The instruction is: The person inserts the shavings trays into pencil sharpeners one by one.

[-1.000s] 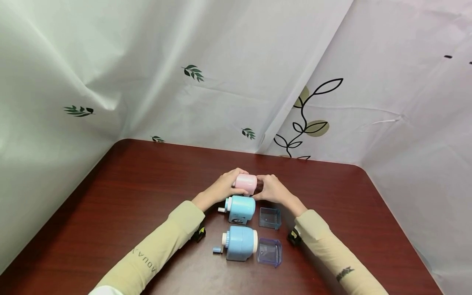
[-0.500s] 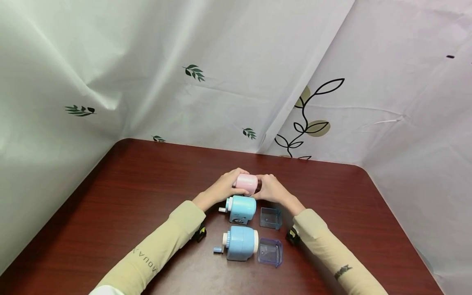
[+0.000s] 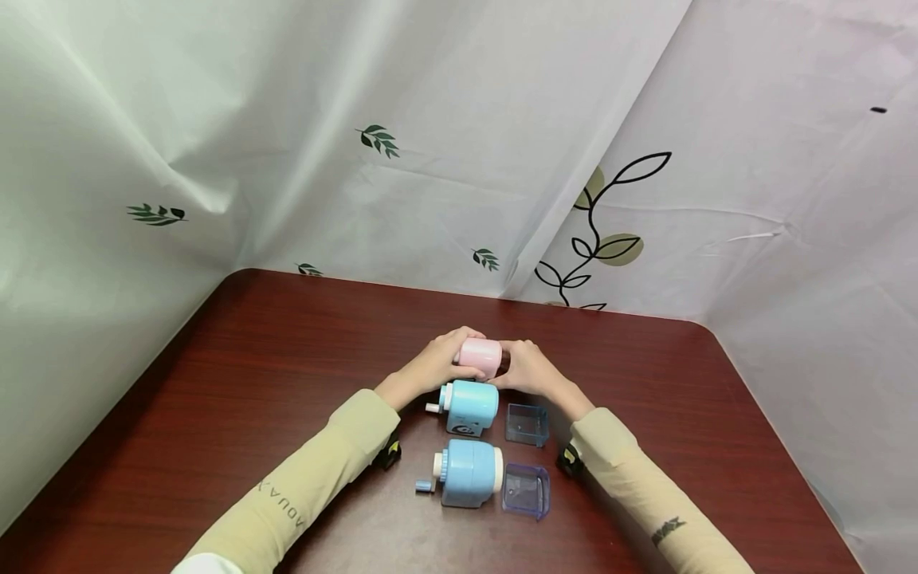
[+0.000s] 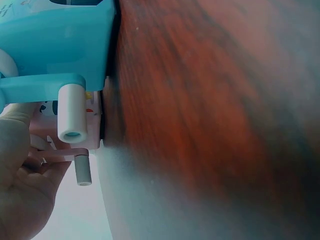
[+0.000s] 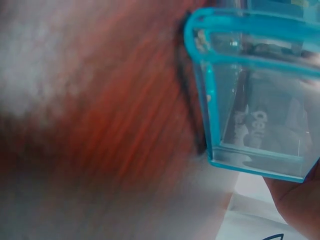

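At the back of a row of crank pencil sharpeners, my left hand [image 3: 433, 363] grips the pink pencil sharpener [image 3: 479, 356] from the left, thumb along its near side. Its crank [image 4: 82, 167] shows in the left wrist view, beyond the turquoise pencil sharpener [image 4: 55, 45]. At the pink one's right end, my right hand [image 3: 529, 368] curls thumb and fingers round a dark, see-through piece; I cannot tell exactly what it is. In the right wrist view a clear blue-edged drawer [image 5: 260, 107] covers most of this hand.
A blue pencil sharpener [image 3: 468, 474] stands nearest, with a clear purple-edged drawer [image 3: 526, 490] to its right. The clear blue-edged drawer lies right of the turquoise sharpener, close to my right wrist. A white curtain [image 3: 402, 215] hangs behind the dark red table [image 3: 301, 351].
My right hand has come slightly closer to the pink pencil sharpener, narrowing the dark gap there. The left hand keeps its grip. The other sharpeners and drawers stay in place.
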`<state>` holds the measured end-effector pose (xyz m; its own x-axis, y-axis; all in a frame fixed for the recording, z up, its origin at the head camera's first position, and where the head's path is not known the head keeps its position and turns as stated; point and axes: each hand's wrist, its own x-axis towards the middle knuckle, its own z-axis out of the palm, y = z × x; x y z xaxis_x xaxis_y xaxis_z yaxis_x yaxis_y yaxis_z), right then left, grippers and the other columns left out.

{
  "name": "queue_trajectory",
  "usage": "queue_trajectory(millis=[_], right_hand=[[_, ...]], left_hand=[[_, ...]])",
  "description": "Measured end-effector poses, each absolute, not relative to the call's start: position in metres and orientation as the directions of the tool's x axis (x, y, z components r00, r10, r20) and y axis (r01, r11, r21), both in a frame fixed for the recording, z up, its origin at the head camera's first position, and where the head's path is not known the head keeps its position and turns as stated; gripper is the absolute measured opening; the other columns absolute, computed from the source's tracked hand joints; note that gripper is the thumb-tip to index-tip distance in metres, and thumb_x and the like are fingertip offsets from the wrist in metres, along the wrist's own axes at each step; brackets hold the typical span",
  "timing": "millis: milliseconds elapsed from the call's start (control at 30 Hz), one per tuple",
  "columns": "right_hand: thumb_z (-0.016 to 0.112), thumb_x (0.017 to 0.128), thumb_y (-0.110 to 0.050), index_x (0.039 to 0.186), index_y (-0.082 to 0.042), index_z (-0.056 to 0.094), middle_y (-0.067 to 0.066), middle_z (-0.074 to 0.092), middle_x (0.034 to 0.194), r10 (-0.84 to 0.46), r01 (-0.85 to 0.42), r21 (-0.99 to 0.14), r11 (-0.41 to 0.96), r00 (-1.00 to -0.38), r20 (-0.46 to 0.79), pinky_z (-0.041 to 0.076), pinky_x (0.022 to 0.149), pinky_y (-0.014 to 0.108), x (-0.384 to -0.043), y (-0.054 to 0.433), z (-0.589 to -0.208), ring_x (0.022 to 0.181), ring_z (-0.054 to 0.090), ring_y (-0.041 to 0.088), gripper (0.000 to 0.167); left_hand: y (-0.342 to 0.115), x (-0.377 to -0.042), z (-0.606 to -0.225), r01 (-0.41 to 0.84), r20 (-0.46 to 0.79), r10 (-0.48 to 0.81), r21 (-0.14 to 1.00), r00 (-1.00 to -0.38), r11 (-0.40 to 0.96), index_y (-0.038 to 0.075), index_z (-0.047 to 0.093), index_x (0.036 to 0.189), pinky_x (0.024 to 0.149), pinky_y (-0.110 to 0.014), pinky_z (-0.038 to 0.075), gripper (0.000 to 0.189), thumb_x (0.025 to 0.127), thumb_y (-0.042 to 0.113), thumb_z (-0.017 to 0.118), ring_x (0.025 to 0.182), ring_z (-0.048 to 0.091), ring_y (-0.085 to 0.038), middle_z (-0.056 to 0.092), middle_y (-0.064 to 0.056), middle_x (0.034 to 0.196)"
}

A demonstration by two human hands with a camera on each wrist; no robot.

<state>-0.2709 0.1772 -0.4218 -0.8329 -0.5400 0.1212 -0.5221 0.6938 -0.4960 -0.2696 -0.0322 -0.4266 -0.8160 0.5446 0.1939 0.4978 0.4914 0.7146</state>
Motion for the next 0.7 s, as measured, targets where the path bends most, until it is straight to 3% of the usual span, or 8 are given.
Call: queue_trajectory(millis=[233,367,533,700], right_hand=[[0.08,0.075,-0.023,0.121,-0.002,0.061,0.007,0.071,0.1,-0.558,-0.523,-0.502,0.689,-0.824,0.092,0.047,0.068,0.023,-0.262,0.18,-0.42,0.075,0.057,0.008,0.054],[0.081,0.076,-0.025,0.127,-0.001,0.058,0.009,0.07,0.109,-0.553,-0.521,-0.503,0.69,-0.827,0.099,0.051,0.075,0.028,-0.256,0.184,-0.419,0.085,0.063,0.012,0.061],[0.082,0.075,-0.026,0.13,-0.004,0.058,0.01,0.069,0.117,-0.512,-0.5,-0.518,0.694,-0.849,0.133,0.053,0.086,0.038,-0.252,0.188,-0.415,0.104,0.066,0.019,0.064],[0.083,0.074,-0.031,0.126,-0.008,0.061,0.007,0.069,0.117,-0.467,-0.481,-0.526,0.702,-0.868,0.17,0.052,0.089,0.042,-0.249,0.191,-0.411,0.106,0.066,0.02,0.062]], left_hand=[[-0.033,-0.265,-0.426,0.508,0.203,0.527,0.674,-0.825,0.536,0.013,0.052,0.127,0.081,-0.031,0.049,0.056,0.081,0.032,0.077,0.093,0.055,-0.016,0.06,-0.003,0.115],[-0.034,-0.264,-0.426,0.532,0.243,0.506,0.628,-0.828,0.569,0.013,0.052,0.131,0.083,-0.033,0.05,0.061,0.08,0.037,0.077,0.096,0.056,-0.016,0.058,-0.003,0.122],[-0.036,-0.264,-0.419,0.547,0.297,0.479,0.627,-0.826,0.555,0.012,0.052,0.134,0.089,-0.037,0.05,0.063,0.082,0.037,0.076,0.106,0.058,-0.02,0.056,-0.006,0.131],[-0.036,-0.264,-0.409,0.548,0.294,0.486,0.636,-0.823,0.543,0.011,0.051,0.136,0.098,-0.04,0.047,0.064,0.082,0.037,0.075,0.119,0.055,-0.023,0.055,-0.007,0.135]])
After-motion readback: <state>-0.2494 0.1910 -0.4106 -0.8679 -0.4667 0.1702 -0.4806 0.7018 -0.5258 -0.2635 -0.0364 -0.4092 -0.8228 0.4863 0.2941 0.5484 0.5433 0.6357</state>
